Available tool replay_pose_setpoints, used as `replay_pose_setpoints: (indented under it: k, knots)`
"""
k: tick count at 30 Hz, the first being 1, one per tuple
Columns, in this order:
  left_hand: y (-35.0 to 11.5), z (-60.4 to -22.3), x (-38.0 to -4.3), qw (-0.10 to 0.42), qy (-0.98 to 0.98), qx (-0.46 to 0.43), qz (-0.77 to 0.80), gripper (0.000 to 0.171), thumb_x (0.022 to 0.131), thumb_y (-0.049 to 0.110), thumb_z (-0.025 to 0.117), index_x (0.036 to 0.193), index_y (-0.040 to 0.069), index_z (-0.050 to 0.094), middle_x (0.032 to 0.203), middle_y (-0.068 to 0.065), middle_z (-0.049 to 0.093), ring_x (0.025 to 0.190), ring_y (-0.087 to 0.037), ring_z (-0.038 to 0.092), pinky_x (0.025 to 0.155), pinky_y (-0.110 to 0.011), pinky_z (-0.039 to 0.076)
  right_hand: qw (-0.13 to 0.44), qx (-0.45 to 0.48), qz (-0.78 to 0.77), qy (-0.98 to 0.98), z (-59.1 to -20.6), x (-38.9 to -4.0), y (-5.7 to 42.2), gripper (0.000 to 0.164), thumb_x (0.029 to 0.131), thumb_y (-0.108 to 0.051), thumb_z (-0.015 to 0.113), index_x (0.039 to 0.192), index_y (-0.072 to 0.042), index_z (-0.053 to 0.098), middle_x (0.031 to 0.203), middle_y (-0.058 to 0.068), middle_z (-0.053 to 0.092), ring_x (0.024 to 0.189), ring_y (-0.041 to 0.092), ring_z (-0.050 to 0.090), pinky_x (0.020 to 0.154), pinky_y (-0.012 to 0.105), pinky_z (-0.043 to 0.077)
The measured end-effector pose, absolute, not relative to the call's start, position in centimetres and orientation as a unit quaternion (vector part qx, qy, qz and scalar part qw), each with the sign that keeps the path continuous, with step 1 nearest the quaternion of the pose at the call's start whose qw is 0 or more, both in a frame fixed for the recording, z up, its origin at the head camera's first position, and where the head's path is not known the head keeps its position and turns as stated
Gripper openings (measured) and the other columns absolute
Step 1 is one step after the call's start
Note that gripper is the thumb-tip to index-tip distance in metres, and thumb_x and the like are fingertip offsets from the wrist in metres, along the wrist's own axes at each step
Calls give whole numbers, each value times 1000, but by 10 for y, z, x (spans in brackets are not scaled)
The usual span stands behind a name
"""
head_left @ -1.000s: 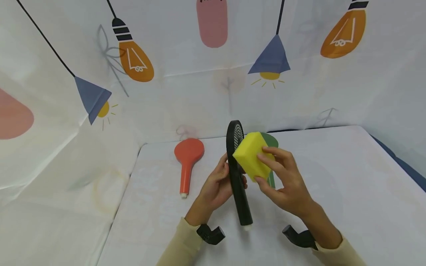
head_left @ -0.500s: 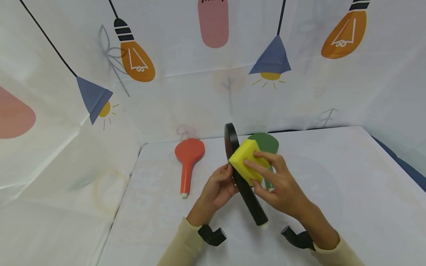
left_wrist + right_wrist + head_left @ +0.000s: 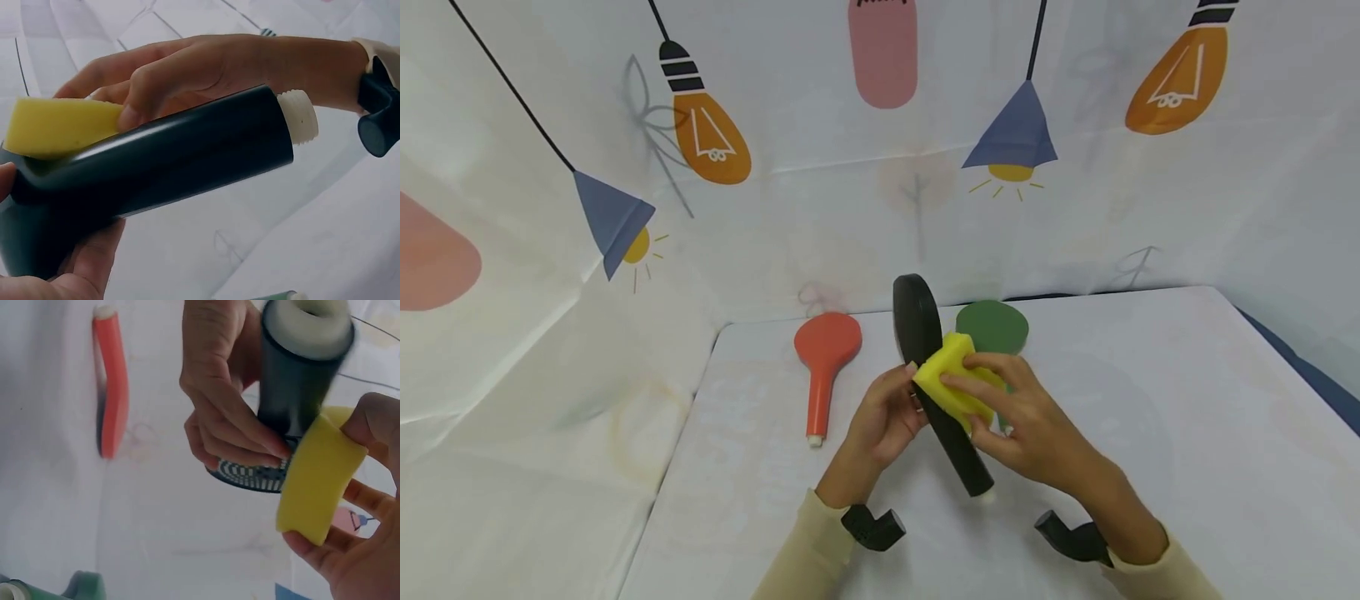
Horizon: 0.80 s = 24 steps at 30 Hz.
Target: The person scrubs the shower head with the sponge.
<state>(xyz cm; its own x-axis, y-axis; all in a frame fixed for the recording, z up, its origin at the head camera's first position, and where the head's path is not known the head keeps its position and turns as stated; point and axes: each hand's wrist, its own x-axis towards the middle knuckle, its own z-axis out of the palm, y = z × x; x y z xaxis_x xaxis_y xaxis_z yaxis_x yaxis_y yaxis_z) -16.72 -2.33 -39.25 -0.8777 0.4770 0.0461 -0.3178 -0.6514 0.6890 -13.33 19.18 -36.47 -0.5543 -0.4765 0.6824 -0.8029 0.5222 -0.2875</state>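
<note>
My left hand (image 3: pixel 880 425) grips a black shower head (image 3: pixel 917 321) near its neck, raised over the table with the handle slanting down to the right. White thread shows at the handle's end in the left wrist view. A yellow sponge (image 3: pixel 951 379) is pinched between the thumb and fingers of my right hand (image 3: pixel 1037 425). In the left wrist view the sponge (image 3: pixel 62 128) lies along the neck and upper handle (image 3: pixel 200 153). The dotted spray face (image 3: pixel 250 475) shows in the right wrist view, partly covered by left-hand fingers.
On the white table (image 3: pixel 1112 433), a red shower head (image 3: pixel 823 358) lies at the back left. A green one (image 3: pixel 992 327) lies behind the right hand, its handle mostly hidden. A white cloth (image 3: pixel 820 225) with printed lamps hangs behind the table.
The black shower head has turned in my left hand: its spray face has rotated out of the head view, and its handle has swung right. My right hand has moved the sponge down and slightly left.
</note>
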Motion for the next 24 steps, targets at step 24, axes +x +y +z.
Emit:
replay_pose_setpoints:
  k: [24]
  knots:
    - [-39,-378,-173,150,331,-36,931,44,98,26,59,136,15,40,139,-1,55,114,-20,60,106,-36,49,23,538,282,-794,-364,-121,202,64,79,-4,71,135,-34,59,130,-7,55,115,9,51,90,27,55]
